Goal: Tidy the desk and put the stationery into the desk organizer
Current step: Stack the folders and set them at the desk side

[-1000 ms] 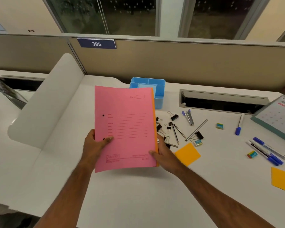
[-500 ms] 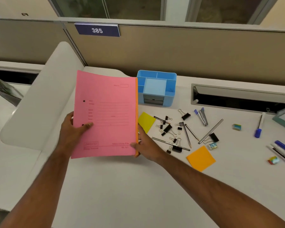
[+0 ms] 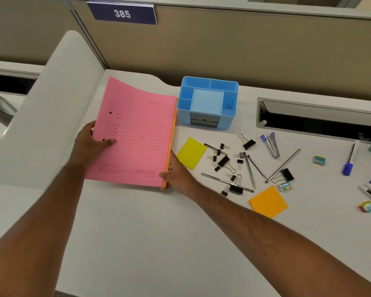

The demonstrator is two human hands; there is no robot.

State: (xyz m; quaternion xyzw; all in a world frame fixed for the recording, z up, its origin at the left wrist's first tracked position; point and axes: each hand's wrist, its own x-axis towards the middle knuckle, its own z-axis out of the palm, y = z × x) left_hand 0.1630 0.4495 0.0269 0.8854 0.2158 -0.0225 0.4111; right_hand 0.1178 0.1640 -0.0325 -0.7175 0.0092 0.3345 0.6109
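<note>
1. The desk [image 3: 137, 243] is white and stretches under both forearms and out beyond the fingertips.
2. The white divider [image 3: 43, 116] stands just left of the left hand's knuckles.
3. The pink folder [image 3: 135, 136] is held between both hands, tilted up off the desk, with an orange folder [image 3: 171, 144] showing as a thin edge behind its right side.
4. The blue organizer [image 3: 208, 103] stands beyond the right hand's fingertips, up and to the right, apart from the folders; its compartments look empty.
5. The left hand [image 3: 88, 144] grips the pink folder's left edge, thumb curled over the front, fingers hidden behind.
6. The right hand [image 3: 177, 174] pinches the folders' lower right corner, thumb on the front and fingers curled underneath.
7. The orange sticky pad [image 3: 268, 201] lies well right of the right wrist.
8. The yellow sticky pad [image 3: 191, 153] lies just beside the right hand's knuckles.
9. Pencils [image 3: 250, 170] and binder clips [image 3: 224, 161] are scattered right of the right hand's fingers.
10. A blue-capped pen [image 3: 350, 159] lies far to the right.
</note>
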